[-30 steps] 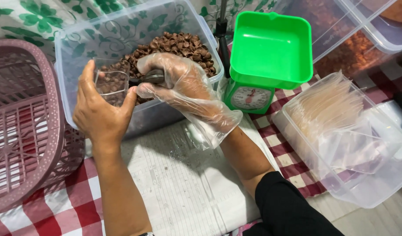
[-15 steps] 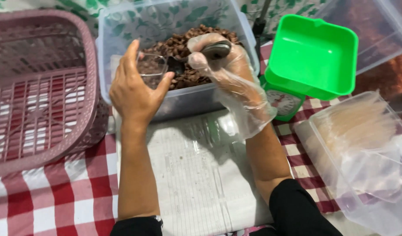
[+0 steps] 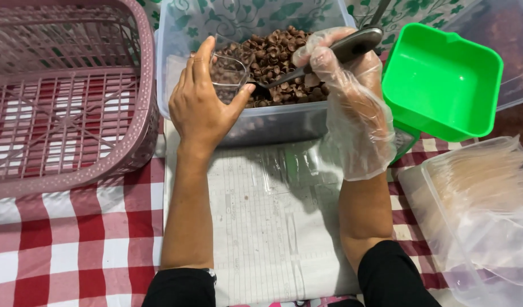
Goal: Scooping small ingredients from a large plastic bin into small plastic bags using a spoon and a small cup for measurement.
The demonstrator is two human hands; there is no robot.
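While the small clear plastic cup [image 3: 227,77] is tilted over the big clear tub [image 3: 255,122], the left hand [image 3: 207,105] holds it, thumb under its rim on the near side and fingers curled behind its far wall; that grip is closed on the cup. The cup sits above the tub's left half, mouth turned toward the right, with some brown pieces showing through its wall. The metal spoon [image 3: 329,57] reaches in from the right, its bowl end right at the cup's mouth and low over the heap of brown snack pieces [image 3: 278,59] that fills the tub. The right hand [image 3: 346,85], in a loose clear plastic glove, has its grip wrapped tight around the spoon's handle, which slants up to the right.

The tub stands at the far edge of a sheet of newspaper [image 3: 261,239] spread on the counter [image 3: 73,244], which wears a red-and-white checked cloth. Both forearms lie over the paper, black sleeves at the near edge. To the left, just beside the tub, is a pinkish-mauve slotted plastic basket [image 3: 68,96]. To the right, a bright green square tray [image 3: 443,85] sits on a green kitchen scale, close behind the gloved hand. Nearer and further right, a clear container [image 3: 477,216] holds a stack of clear plastic lids or cups; which, I cannot tell.
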